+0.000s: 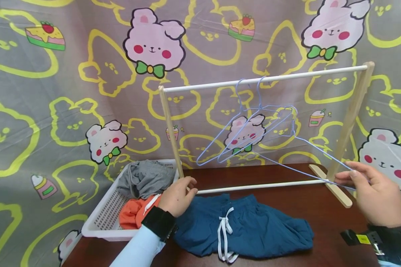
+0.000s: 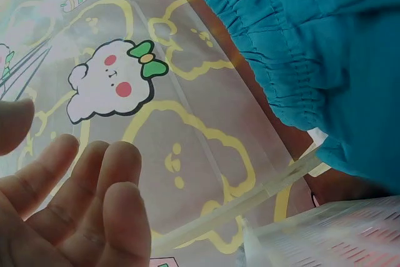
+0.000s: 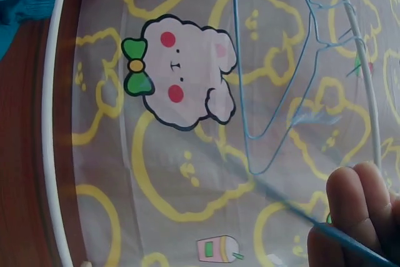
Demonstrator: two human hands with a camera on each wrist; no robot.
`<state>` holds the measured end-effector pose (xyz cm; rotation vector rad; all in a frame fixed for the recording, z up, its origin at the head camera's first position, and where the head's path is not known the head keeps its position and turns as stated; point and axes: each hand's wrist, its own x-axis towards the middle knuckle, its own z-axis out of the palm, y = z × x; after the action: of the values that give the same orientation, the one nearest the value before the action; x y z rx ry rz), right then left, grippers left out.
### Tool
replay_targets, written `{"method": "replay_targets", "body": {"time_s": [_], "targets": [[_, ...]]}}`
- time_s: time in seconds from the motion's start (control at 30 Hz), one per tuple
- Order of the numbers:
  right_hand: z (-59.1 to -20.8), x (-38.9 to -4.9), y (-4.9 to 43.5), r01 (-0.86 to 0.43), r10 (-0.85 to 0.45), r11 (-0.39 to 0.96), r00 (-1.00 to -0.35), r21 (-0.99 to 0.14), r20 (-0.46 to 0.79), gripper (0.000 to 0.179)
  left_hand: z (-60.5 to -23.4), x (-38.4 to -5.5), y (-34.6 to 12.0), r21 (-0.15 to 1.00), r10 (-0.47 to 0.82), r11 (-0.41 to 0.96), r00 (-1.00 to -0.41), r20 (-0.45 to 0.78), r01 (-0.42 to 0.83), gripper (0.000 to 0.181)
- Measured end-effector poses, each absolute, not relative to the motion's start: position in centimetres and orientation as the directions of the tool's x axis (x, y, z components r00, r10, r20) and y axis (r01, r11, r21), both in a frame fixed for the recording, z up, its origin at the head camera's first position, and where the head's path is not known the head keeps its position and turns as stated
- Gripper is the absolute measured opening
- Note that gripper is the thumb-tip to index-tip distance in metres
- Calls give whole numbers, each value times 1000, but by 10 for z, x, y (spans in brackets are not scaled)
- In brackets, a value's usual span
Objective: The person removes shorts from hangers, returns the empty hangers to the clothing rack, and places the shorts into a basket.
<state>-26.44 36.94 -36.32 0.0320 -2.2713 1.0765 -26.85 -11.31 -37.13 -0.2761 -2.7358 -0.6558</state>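
My right hand (image 1: 375,193) pinches a blue wire hanger (image 1: 320,151) by one end, between thumb and fingers, at the right of the head view. Two similar wire hangers (image 1: 260,107) hang by their hooks from the rack's upper white rail (image 1: 307,75). Near the rack's left post, my left hand (image 1: 179,196) is held with loosely bent fingers; in the left wrist view its fingers (image 2: 119,167) hold nothing. Beside it on the table lie blue drawstring shorts (image 1: 270,226) with a gathered waist and white cord (image 1: 224,226).
A white plastic basket (image 1: 100,215) stands at the left, holding grey cloth (image 1: 147,178) and an orange garment (image 1: 133,213). The wooden rack's right foot (image 1: 341,194) and lower white rail (image 1: 270,186) rest near the back of the brown table (image 1: 337,230). A patterned curtain (image 1: 67,129) hangs behind.
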Motion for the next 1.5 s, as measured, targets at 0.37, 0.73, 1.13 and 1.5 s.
{"method": "replay_targets", "body": {"time_s": [0.37, 0.73, 1.13, 1.5], "targets": [[-358, -254, 353, -368, 262, 635, -725, -679, 637, 44, -369, -266, -116, 438, 129, 852, -926, 355, 287, 24], [-340, -243, 333, -494, 302, 577, -611, -651, 732, 48, -368, -265, -120, 438, 146, 844, -918, 369, 310, 22], [-325, -255, 318, -589, 140, 597, -592, -545, 794, 62, -369, -264, -120, 448, 148, 841, -924, 352, 305, 23], [-320, -277, 314, -580, 28, 610, -665, -540, 746, 65, -371, -264, -125, 452, 150, 839, -927, 345, 304, 22]]}}
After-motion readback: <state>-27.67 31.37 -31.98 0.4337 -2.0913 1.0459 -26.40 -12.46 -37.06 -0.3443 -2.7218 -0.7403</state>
